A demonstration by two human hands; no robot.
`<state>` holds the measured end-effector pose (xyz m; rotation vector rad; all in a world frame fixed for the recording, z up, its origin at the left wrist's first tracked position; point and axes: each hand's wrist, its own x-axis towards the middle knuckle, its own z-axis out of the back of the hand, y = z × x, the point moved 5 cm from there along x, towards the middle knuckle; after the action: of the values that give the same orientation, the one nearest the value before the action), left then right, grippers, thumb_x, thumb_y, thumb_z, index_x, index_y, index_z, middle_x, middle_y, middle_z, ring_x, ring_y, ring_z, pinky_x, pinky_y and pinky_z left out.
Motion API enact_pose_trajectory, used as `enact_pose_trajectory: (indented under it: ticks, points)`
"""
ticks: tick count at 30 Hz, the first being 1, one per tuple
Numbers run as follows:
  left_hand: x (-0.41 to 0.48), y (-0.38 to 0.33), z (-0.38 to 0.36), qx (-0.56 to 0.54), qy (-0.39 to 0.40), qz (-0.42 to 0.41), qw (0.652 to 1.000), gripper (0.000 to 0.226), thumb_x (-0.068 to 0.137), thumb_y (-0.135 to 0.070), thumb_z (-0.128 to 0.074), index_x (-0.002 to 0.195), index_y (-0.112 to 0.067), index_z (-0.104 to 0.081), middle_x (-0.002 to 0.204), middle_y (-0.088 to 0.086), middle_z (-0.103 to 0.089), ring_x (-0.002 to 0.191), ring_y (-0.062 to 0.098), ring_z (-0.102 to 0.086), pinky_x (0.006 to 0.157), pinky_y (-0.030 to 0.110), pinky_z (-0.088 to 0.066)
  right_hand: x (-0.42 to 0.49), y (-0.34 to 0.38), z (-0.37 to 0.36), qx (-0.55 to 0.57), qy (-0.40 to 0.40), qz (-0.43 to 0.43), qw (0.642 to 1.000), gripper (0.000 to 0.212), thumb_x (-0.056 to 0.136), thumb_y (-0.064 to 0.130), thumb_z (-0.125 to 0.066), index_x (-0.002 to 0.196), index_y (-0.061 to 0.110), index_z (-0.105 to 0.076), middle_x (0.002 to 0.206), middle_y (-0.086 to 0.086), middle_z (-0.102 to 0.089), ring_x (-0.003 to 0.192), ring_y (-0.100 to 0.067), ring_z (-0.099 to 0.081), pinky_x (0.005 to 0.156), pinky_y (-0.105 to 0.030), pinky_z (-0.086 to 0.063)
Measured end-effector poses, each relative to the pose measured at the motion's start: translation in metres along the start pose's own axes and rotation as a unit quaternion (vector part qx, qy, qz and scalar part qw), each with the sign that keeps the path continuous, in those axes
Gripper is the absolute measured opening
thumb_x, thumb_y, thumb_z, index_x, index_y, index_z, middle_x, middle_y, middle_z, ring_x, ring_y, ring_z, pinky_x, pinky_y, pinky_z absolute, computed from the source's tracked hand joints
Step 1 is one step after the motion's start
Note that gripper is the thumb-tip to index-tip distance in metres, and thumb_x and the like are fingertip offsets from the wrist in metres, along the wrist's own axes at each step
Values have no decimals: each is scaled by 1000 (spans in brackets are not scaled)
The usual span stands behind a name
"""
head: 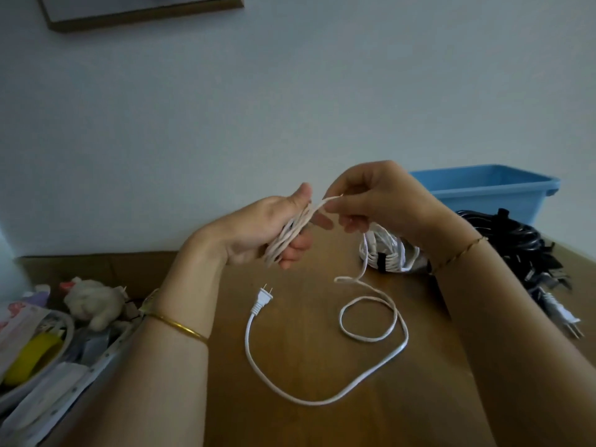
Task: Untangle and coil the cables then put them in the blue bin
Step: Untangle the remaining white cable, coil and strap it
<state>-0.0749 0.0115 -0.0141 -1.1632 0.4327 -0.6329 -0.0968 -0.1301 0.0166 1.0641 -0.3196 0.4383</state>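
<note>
A: The room?
B: Pale wall (290, 91), brown wooden table (306, 424).
A: The hands?
B: Left hand (258, 230) grips loops of the white cable (322, 400); right hand (380, 201) pinches one strand. Its plug end lies looped on the table, the blue bin (483, 188) at the far right edge.

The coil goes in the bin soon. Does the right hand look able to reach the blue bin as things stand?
Probably yes: the blue bin stands just beyond the right hand, its top open, though that hand pinches the white cable.
</note>
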Motion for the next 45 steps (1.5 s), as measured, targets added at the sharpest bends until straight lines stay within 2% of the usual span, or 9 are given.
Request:
enact_pose_trajectory:
  ticks: [6, 11, 15, 20, 23, 29, 36, 40, 45]
  points:
    - [-2, 5, -4, -115, 128, -3, 985, 41, 95, -34, -51, 111, 1, -64, 50, -5, -29, 36, 2, -26, 33, 13, -29, 3, -14, -5, 36, -3, 19, 999, 15, 79, 11, -72, 80, -3, -65, 68, -17, -66, 61, -21, -63, 72, -42, -53]
    - [3, -1, 7, -465, 301, -58, 830, 43, 99, -18, -38, 127, 14, -47, 56, 3, -35, 48, 12, -35, 42, 24, -37, -3, -41, -28, 239, 113, -68, 962, 11, 80, 15, -64, 81, 4, -62, 65, -7, -61, 51, -11, -56, 69, -33, -56]
    - [9, 0, 38, -595, 190, -125, 771, 38, 92, -7, -47, 122, 15, -52, 53, 13, -45, 46, 20, -40, 47, 33, -43, -1, -65, -39, 372, 82, -164, 910, 8, 89, 14, -56, 92, 7, -55, 63, -2, -46, 37, -1, -29, 33, -11, -27]
    - [-2, 16, 87, -617, -228, -224, 719, 39, 102, -26, -35, 107, 6, -57, 48, -3, -40, 40, 8, -41, 43, 17, -44, -5, -83, -41, 318, 79, -242, 913, 13, 94, 4, -50, 83, 3, -56, 61, -4, -47, 33, -1, -27, 28, -11, -19]
    - [-11, 30, 103, -548, -365, -230, 716, 42, 104, -35, -31, 97, -3, -56, 57, -3, -36, 46, 7, -38, 54, 19, -50, -13, -78, -39, 203, 150, -251, 935, 28, 92, 3, -55, 67, 7, -67, 48, 0, -47, 32, -2, -27, 30, -13, -17]
    - [-8, 54, 99, -445, -474, -188, 736, 31, 104, -31, -34, 94, -6, -48, 47, -3, -34, 41, 10, -34, 62, 34, -56, -24, -38, -51, 90, 359, -152, 916, 6, 79, 14, -69, 79, 11, -73, 57, -3, -47, 39, -2, -29, 37, -14, -18]
    - [-1, 61, 90, -268, -525, -111, 800, 35, 104, -25, -35, 74, -9, -40, 65, 7, -41, 52, 14, -42, 76, 46, -54, -25, 2, -50, 37, 398, -31, 916, 13, 78, 21, -69, 87, 15, -77, 63, -12, -43, 54, -22, -26, 53, -38, -15]
    - [14, 60, 70, -63, -435, -62, 896, 24, 104, -18, -36, 83, -7, -41, 60, 8, -40, 35, 7, -42, 53, 29, -56, -21, 22, -44, 56, 323, 25, 945, 15, 75, 16, -72, 87, 8, -74, 56, -7, -45, 43, -8, -25, 43, -26, -16]
    - [21, 55, 43, 52, -246, 16, 968, 34, 103, -38, -37, 104, -7, -52, 59, 4, -46, 42, 11, -47, 53, 35, -58, -1, 12, -8, 161, 7, 27, 987, 11, 82, 18, -68, 83, 8, -71, 53, 1, -34, 43, -6, -23, 40, -18, -16]
